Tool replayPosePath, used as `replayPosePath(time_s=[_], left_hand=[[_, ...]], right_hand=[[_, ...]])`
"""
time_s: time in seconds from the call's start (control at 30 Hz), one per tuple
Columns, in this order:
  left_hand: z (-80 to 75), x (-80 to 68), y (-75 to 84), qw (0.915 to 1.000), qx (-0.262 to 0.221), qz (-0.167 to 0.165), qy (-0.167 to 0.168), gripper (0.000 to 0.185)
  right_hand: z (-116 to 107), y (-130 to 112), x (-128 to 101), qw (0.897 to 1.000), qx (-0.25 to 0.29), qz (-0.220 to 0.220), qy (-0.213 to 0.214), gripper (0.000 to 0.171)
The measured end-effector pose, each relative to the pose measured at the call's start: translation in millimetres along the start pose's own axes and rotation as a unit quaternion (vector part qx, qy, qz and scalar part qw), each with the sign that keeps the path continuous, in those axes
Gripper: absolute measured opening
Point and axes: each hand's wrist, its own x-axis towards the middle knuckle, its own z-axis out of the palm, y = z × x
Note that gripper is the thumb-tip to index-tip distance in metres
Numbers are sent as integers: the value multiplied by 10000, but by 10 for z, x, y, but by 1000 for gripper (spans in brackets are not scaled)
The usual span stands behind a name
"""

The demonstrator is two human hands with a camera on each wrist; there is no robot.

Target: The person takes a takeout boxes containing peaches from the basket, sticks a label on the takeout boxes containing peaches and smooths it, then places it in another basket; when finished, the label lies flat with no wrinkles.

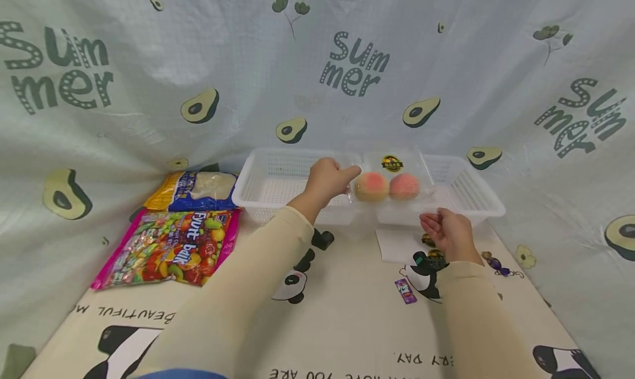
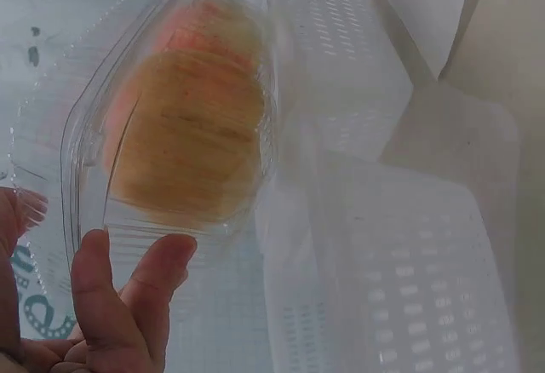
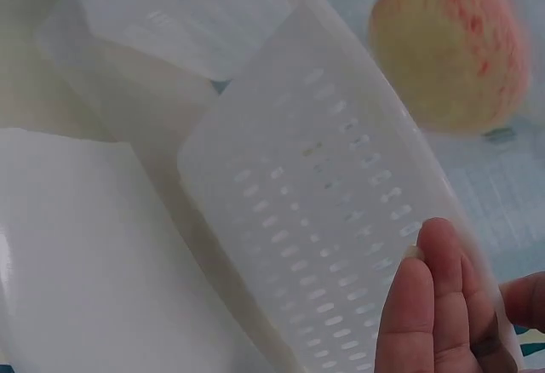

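Observation:
My left hand [image 1: 327, 183] pinches the left end of a clear plastic clamshell box [image 2: 85, 147] between thumb and fingers. Inside it sit two peaches, one yellowish with a pink top [image 1: 371, 187] and one pinker [image 1: 404, 187]; a black and gold label [image 1: 392, 162] marks the raised lid. The box is above the white perforated baskets, tilted in the left wrist view. With my right hand [image 1: 448, 233] I hold the front rim of the right basket [image 3: 315, 194], fingers along its outer wall and thumb over the inner side.
The left basket [image 1: 278, 191] stands beside the right one. Left of it lie a fruit candy bag [image 1: 173, 247] and a blue-yellow bag [image 1: 203, 191]. A white card [image 1: 394, 245], a purple packet [image 1: 405, 291] and a wrapped candy [image 1: 496, 264] lie in front. A printed cloth [image 1: 248, 65] hangs behind.

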Motion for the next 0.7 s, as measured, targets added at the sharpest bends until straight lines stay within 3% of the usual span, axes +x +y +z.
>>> replayPosePath(time_s=[0.17, 0.37, 0.7], left_hand=[[156, 145, 54, 9981, 569, 216, 127, 50], [289, 295, 99, 9957, 781, 343, 355, 43], [574, 382, 332, 9936, 952, 594, 140, 43]], right_hand=[[-6, 41, -1, 9999, -100, -75, 98, 23], [10, 51, -5, 9998, -134, -136, 96, 25], [-31, 23, 53, 9998, -2, -184, 77, 30]])
